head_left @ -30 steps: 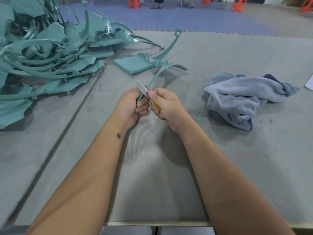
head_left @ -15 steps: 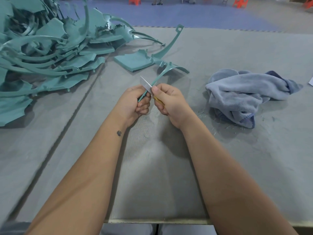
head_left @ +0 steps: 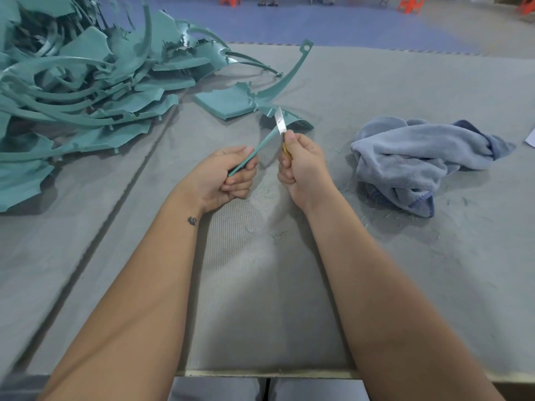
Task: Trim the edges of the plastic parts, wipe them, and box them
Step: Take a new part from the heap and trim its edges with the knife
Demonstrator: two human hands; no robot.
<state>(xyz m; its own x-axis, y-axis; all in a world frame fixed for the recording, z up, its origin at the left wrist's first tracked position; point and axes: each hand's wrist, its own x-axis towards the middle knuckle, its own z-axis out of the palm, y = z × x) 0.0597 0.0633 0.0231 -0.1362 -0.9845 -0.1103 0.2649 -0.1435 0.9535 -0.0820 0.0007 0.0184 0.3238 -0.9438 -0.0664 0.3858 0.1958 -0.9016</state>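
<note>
Left hand [head_left: 228, 175] grips teal strip [head_left: 262, 144]; right hand [head_left: 301, 166] grips blade [head_left: 279, 120], now farther up strip. Trimming stroke advancing; wiping pending.

Both forearms extended, left hand [head_left: 224, 176] fisted, right hand [head_left: 301, 166] fisted

No legible text, label, brand, number or sign appears on any surface. The blade [head_left: 279, 120] carries faint marks, too small to read; the paper [head_left: 530, 137] at the right edge shows no readable print.
</note>
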